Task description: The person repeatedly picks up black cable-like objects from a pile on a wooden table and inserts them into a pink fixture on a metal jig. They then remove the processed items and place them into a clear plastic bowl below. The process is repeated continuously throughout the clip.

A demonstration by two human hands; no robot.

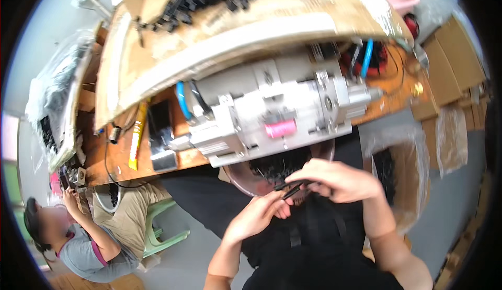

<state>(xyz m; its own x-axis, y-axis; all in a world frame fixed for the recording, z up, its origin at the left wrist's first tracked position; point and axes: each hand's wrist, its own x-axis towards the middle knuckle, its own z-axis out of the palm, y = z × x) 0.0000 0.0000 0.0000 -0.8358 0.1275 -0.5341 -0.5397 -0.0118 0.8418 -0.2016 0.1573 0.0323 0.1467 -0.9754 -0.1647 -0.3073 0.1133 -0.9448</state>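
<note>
Left hand (pixel 260 212) and right hand (pixel 340 180) pinch a black part (pixel 293 190), bowl (pixel 238 180) at eleven o'clock. It seems light, stiff; grip its ends.

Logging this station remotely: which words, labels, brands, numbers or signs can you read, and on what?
None can be read clearly enough to quote.
Yellow item: marks too small and blurred to read.
Held black part: none legible.
Metal fixture: none legible.
Pink block: none legible.
Right-hand carton: none legible.
</note>
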